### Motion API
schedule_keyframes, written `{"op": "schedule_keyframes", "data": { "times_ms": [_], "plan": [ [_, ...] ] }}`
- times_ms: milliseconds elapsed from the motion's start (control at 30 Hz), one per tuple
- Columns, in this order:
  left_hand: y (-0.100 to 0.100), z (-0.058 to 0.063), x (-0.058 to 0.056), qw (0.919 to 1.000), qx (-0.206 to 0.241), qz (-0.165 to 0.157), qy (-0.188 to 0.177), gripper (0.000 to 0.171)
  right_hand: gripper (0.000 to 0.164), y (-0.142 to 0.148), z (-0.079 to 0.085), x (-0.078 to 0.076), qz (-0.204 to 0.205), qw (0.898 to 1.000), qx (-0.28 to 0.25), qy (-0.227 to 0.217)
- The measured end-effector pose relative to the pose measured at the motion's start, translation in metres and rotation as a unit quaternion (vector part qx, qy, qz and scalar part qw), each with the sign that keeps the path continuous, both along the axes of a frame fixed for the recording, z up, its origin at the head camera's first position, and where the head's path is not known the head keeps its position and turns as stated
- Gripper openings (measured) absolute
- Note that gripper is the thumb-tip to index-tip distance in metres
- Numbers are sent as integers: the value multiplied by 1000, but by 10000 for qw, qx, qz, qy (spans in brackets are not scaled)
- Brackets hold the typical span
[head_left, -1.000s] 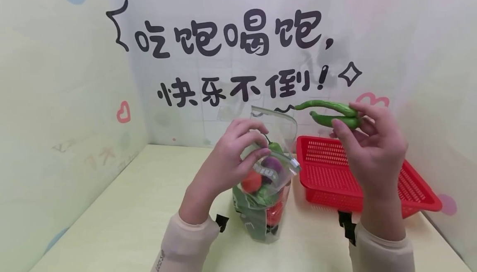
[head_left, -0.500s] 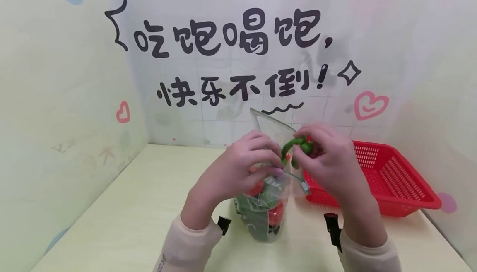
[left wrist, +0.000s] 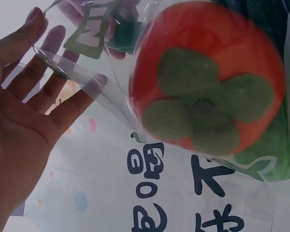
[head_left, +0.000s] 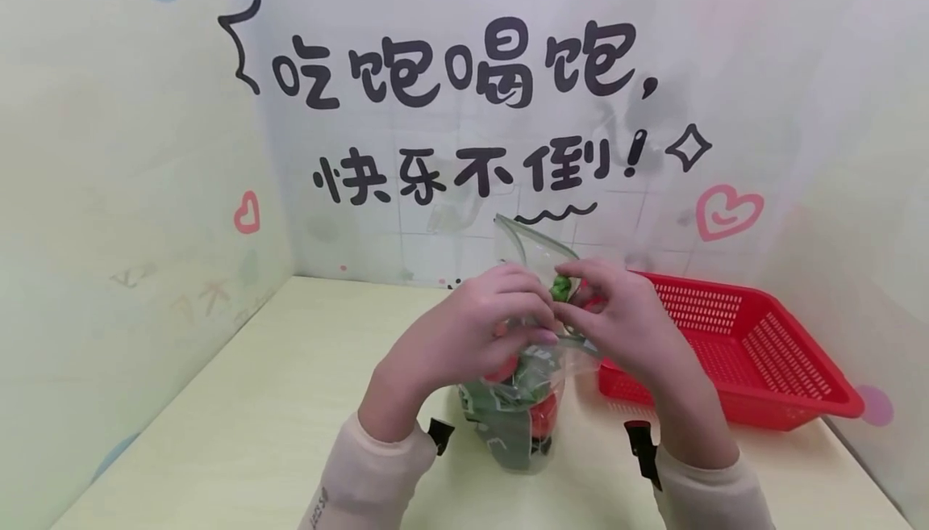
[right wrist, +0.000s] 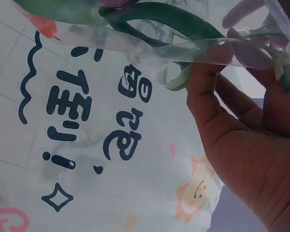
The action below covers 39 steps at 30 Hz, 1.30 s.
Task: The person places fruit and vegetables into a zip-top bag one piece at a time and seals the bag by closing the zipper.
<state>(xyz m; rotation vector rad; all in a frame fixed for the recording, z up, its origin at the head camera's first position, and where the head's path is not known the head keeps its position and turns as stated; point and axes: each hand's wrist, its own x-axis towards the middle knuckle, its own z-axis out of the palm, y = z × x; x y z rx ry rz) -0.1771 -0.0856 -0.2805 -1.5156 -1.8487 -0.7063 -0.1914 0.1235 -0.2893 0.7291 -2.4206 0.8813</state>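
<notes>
A clear zip bag [head_left: 501,429], packed with vegetables and fruit, stands upright on the table. Its rim is pinched between the thumb and fingers of my left hand [head_left: 472,324], which keeps the mouth spread. At that mouth, my right hand [head_left: 631,328] grips two long green peppers [head_left: 560,288] by their near ends. The right wrist view has the long parts of the peppers [right wrist: 183,19] inside the plastic. Through the bag in the left wrist view shows an orange-red persimmon [left wrist: 208,34] with a green four-lobed cap. Part of the bag's contents is hidden behind my hands.
A red perforated plastic basket [head_left: 714,304] sits right of the bag, close behind my right forearm. Pale walls with black lettering [head_left: 508,62] enclose the back and sides of the yellowish table [head_left: 239,401].
My right hand has moved left and down from above the basket to the bag, taking the green peppers into its mouth. My left hand has shifted slightly right, still holding the rim.
</notes>
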Motion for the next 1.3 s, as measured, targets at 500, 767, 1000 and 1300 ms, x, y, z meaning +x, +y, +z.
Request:
{"op": "schedule_keyframes", "data": {
  "times_ms": [500,767,1000,1300],
  "plan": [
    [-1,-1,-5,9989,85,458,13,8,50,12,-6,-26,-780,9884,811,-1023],
    [-11,3,-9,9933,785,842,85,8,43,33,2,-19,-681,9861,904,-1221],
    [-10,4,-8,9858,1380,953,92,9,39,44,6,-14,-540,9874,1111,-994],
    [-9,3,-8,9825,1558,1013,89,10,35,41,4,-13,-172,9695,1398,-2006]
  ]
}}
